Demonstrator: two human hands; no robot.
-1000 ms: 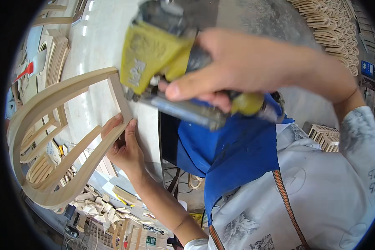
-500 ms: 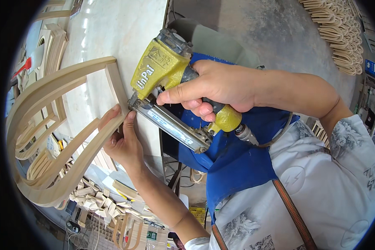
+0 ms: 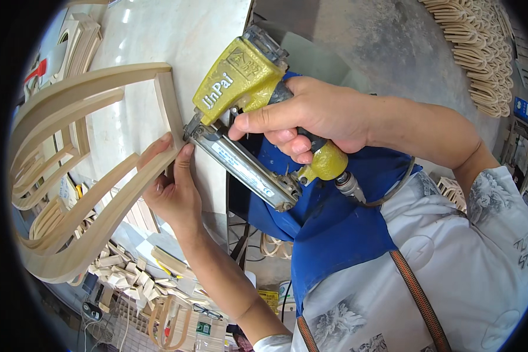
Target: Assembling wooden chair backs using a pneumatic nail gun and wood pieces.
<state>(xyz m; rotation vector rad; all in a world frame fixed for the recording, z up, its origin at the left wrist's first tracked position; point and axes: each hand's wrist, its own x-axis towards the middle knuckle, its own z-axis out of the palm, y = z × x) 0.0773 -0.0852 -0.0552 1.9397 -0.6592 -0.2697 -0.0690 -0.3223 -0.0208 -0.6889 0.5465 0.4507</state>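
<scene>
A yellow pneumatic nail gun (image 3: 236, 79) is held by its dark grip in my right hand (image 3: 320, 117), with a finger near the trigger. Its nose rests at or very close to the lower corner of a U-shaped bent wooden frame (image 3: 94, 243). At that corner a straight wooden crosspiece (image 3: 169, 108) meets the end of the curved piece. My left hand (image 3: 173, 196) grips the frame just below the joint, its thumb and fingers on either side of the wood. Whether a nail is in the joint cannot be seen.
The pale worktable (image 3: 205, 35) lies under the frame. Stacked curved wood pieces (image 3: 79, 44) stand at the upper left, and small wood offcuts (image 3: 123, 270) are heaped below. An air hose (image 3: 387, 199) runs from the gun. Many bent wooden parts (image 3: 472, 53) are piled at the upper right.
The frame, nail gun and table sit slightly higher in the picture, the gun also a little to the right. The gun's nose stays at the same corner and both grips are unchanged.
</scene>
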